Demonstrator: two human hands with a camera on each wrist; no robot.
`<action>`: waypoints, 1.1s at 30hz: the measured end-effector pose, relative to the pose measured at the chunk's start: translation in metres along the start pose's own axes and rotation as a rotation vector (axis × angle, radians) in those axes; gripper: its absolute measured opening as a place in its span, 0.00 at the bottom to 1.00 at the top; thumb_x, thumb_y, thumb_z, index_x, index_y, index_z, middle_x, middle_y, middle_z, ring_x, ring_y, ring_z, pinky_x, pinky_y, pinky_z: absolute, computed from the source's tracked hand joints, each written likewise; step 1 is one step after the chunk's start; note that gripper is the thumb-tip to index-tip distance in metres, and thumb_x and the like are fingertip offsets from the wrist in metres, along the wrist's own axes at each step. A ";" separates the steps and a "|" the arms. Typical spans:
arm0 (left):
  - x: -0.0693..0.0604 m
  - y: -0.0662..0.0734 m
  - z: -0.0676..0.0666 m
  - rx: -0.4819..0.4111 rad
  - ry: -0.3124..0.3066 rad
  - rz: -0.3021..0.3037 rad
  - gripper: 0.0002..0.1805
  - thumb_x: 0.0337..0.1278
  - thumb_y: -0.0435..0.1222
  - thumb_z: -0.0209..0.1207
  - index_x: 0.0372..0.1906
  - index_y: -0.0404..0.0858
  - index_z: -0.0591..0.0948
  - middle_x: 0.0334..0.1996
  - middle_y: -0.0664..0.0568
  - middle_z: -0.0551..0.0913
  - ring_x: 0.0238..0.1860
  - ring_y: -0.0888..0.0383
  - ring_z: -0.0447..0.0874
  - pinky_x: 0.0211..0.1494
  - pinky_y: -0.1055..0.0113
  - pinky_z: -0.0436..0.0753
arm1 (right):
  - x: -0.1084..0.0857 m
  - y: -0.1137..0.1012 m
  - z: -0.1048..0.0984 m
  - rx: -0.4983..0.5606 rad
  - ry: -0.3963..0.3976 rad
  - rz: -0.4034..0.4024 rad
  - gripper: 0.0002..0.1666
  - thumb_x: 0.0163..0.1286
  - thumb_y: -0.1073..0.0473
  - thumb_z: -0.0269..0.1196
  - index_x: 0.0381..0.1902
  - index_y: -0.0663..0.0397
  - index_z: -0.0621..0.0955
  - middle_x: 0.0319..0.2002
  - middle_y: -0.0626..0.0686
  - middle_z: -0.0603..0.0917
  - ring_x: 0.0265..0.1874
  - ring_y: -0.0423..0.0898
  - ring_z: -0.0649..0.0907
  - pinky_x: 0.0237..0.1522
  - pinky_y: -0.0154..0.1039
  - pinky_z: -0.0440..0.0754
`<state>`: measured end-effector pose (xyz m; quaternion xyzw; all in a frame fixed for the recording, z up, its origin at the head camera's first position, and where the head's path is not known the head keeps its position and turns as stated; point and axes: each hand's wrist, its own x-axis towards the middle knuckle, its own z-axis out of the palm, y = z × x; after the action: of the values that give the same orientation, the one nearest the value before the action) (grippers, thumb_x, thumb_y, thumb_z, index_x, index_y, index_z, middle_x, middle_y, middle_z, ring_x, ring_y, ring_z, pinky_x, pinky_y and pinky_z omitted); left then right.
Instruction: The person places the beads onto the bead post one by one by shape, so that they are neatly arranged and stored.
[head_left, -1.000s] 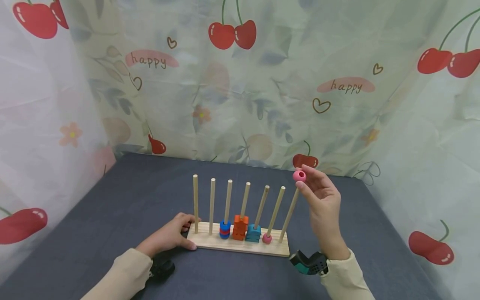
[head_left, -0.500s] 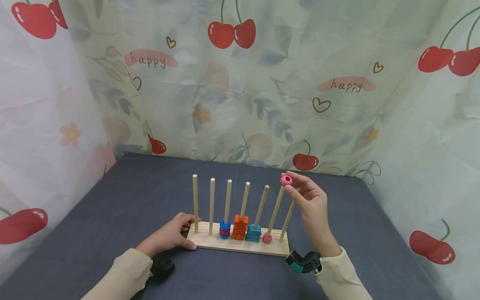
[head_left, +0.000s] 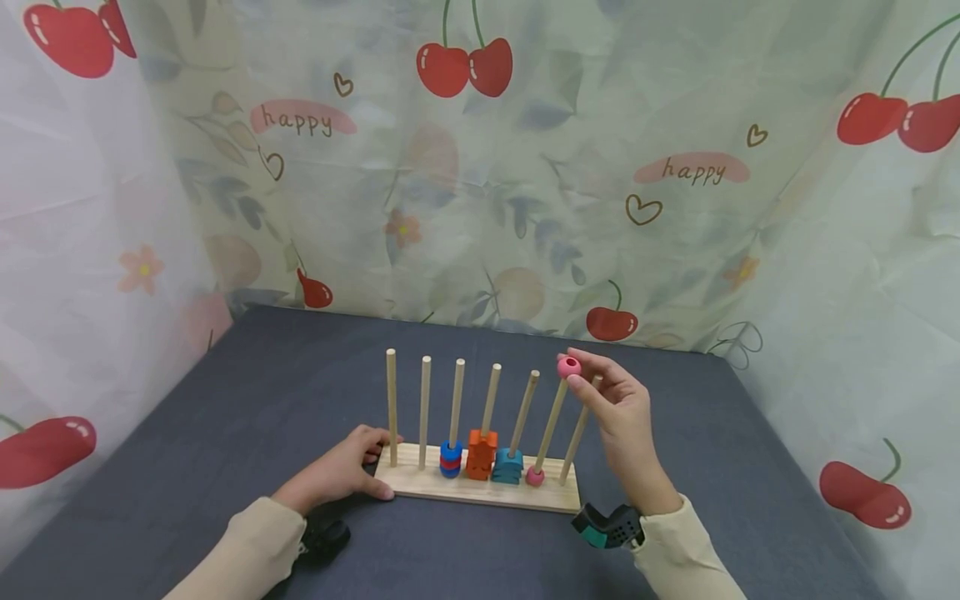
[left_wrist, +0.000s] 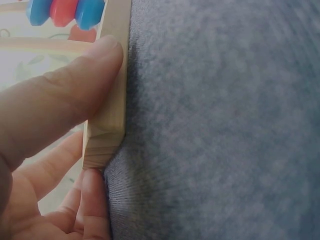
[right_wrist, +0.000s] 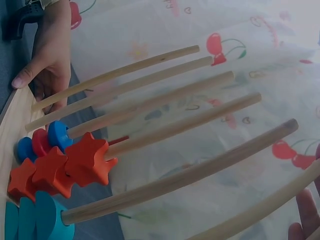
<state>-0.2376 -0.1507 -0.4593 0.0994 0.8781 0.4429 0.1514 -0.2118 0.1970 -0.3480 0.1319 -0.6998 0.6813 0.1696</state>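
A wooden peg stand (head_left: 472, 493) with a row of upright pegs sits on the dark cloth. My left hand (head_left: 341, 471) grips its left end; in the left wrist view the thumb (left_wrist: 95, 75) lies along the front edge and the fingers are at the end and behind. My right hand (head_left: 621, 408) pinches a pink bead (head_left: 569, 367), hole showing, at the top of the second peg from the right. Another pink bead (head_left: 535, 477) sits at that peg's foot. Blue and red beads (head_left: 450, 460), orange stars (right_wrist: 87, 159) and teal pieces (head_left: 507, 467) are on other pegs.
Dark cloth (head_left: 300, 375) covers the table around the stand. A printed curtain (head_left: 480, 192) closes off the back and both sides. The rightmost peg (head_left: 581, 433) rises close beside my right hand and bears no piece.
My right hand has moved left with the pink bead, from above the rightmost peg to the top of the peg beside it, dropping slightly. My left hand has stayed on the stand.
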 end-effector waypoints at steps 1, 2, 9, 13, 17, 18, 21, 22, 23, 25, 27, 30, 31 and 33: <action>0.000 -0.001 0.000 0.000 0.001 0.002 0.40 0.33 0.37 0.79 0.60 0.41 0.76 0.50 0.45 0.68 0.54 0.48 0.71 0.61 0.46 0.70 | 0.000 0.000 0.000 -0.001 -0.001 0.007 0.18 0.67 0.64 0.63 0.54 0.63 0.79 0.46 0.42 0.87 0.42 0.40 0.81 0.47 0.31 0.79; 0.001 -0.001 0.000 0.001 0.001 0.003 0.40 0.32 0.37 0.79 0.60 0.41 0.76 0.50 0.45 0.68 0.54 0.48 0.71 0.61 0.46 0.70 | 0.000 0.001 -0.001 -0.003 -0.002 0.014 0.19 0.67 0.64 0.63 0.55 0.63 0.79 0.46 0.42 0.87 0.42 0.40 0.81 0.48 0.31 0.79; -0.001 0.001 0.000 0.001 -0.008 0.008 0.40 0.33 0.37 0.78 0.60 0.41 0.76 0.50 0.44 0.68 0.54 0.48 0.71 0.61 0.45 0.70 | -0.001 0.006 -0.002 -0.022 -0.003 0.054 0.19 0.66 0.64 0.64 0.54 0.63 0.79 0.43 0.41 0.86 0.42 0.39 0.81 0.48 0.30 0.80; -0.003 0.002 -0.001 0.009 -0.013 0.011 0.40 0.34 0.37 0.78 0.61 0.40 0.75 0.51 0.43 0.68 0.54 0.47 0.71 0.61 0.45 0.70 | -0.002 0.010 -0.003 -0.021 -0.020 0.065 0.18 0.66 0.64 0.64 0.54 0.63 0.79 0.43 0.40 0.86 0.43 0.39 0.82 0.48 0.30 0.80; -0.003 0.002 0.000 0.004 -0.007 0.004 0.40 0.33 0.37 0.78 0.60 0.41 0.76 0.51 0.44 0.68 0.54 0.47 0.71 0.61 0.46 0.70 | -0.004 0.014 -0.005 -0.038 -0.046 0.093 0.20 0.65 0.63 0.65 0.54 0.64 0.79 0.42 0.39 0.86 0.43 0.39 0.82 0.48 0.31 0.80; -0.003 0.002 0.000 0.006 -0.008 0.006 0.40 0.33 0.37 0.78 0.60 0.40 0.76 0.51 0.44 0.68 0.54 0.47 0.71 0.61 0.46 0.70 | -0.006 0.016 -0.006 -0.051 -0.053 0.104 0.20 0.66 0.62 0.65 0.53 0.64 0.79 0.42 0.39 0.86 0.43 0.39 0.82 0.48 0.31 0.80; -0.002 0.002 0.000 0.007 -0.008 0.005 0.40 0.33 0.37 0.78 0.60 0.40 0.76 0.51 0.44 0.68 0.54 0.47 0.71 0.61 0.45 0.70 | -0.009 0.023 -0.010 -0.100 -0.074 0.139 0.19 0.65 0.61 0.66 0.52 0.64 0.79 0.40 0.38 0.86 0.42 0.38 0.82 0.47 0.31 0.80; -0.002 0.002 0.000 0.009 -0.010 0.008 0.40 0.33 0.37 0.78 0.60 0.40 0.76 0.51 0.43 0.68 0.54 0.47 0.71 0.61 0.45 0.70 | -0.010 0.026 -0.011 -0.120 -0.084 0.146 0.20 0.65 0.61 0.66 0.52 0.64 0.79 0.39 0.37 0.85 0.42 0.38 0.82 0.47 0.31 0.80; -0.002 0.001 0.000 0.009 -0.010 0.008 0.40 0.33 0.37 0.78 0.60 0.40 0.76 0.51 0.43 0.68 0.54 0.47 0.71 0.61 0.45 0.70 | -0.011 0.029 -0.012 -0.136 -0.099 0.152 0.19 0.64 0.61 0.67 0.52 0.65 0.79 0.39 0.37 0.85 0.42 0.38 0.82 0.47 0.31 0.80; -0.002 0.001 0.000 0.007 -0.007 0.005 0.40 0.33 0.36 0.78 0.60 0.40 0.76 0.51 0.44 0.68 0.54 0.47 0.71 0.61 0.45 0.70 | -0.012 0.037 -0.015 -0.164 -0.138 0.154 0.20 0.63 0.62 0.67 0.51 0.66 0.79 0.40 0.37 0.85 0.42 0.37 0.83 0.47 0.31 0.81; -0.002 0.001 0.000 0.007 -0.004 0.005 0.40 0.33 0.37 0.78 0.60 0.40 0.76 0.51 0.44 0.68 0.54 0.47 0.71 0.61 0.45 0.70 | -0.013 0.046 -0.018 -0.183 -0.192 0.147 0.19 0.63 0.63 0.68 0.50 0.66 0.80 0.42 0.39 0.86 0.42 0.37 0.83 0.47 0.31 0.81; -0.001 0.001 0.000 0.010 -0.001 0.006 0.40 0.33 0.37 0.78 0.60 0.41 0.76 0.50 0.44 0.68 0.54 0.47 0.71 0.61 0.46 0.70 | -0.015 0.059 -0.022 -0.211 -0.291 0.145 0.18 0.62 0.63 0.68 0.48 0.65 0.80 0.46 0.49 0.86 0.43 0.37 0.84 0.49 0.32 0.80; -0.001 0.001 0.001 0.011 0.000 0.007 0.40 0.33 0.37 0.78 0.60 0.40 0.76 0.50 0.44 0.68 0.54 0.47 0.71 0.61 0.46 0.70 | -0.015 0.063 -0.024 -0.215 -0.327 0.146 0.18 0.62 0.62 0.68 0.48 0.65 0.81 0.47 0.53 0.86 0.43 0.38 0.84 0.49 0.33 0.80; -0.001 0.001 0.001 0.013 0.000 0.010 0.40 0.33 0.37 0.79 0.60 0.40 0.76 0.50 0.44 0.68 0.54 0.47 0.72 0.61 0.46 0.71 | -0.015 0.071 -0.026 -0.235 -0.390 0.162 0.18 0.62 0.61 0.68 0.48 0.64 0.81 0.47 0.59 0.85 0.43 0.39 0.84 0.48 0.33 0.80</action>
<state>-0.2365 -0.1500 -0.4588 0.1047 0.8805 0.4378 0.1483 -0.2259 0.2250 -0.4185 0.1837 -0.8021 0.5682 -0.0096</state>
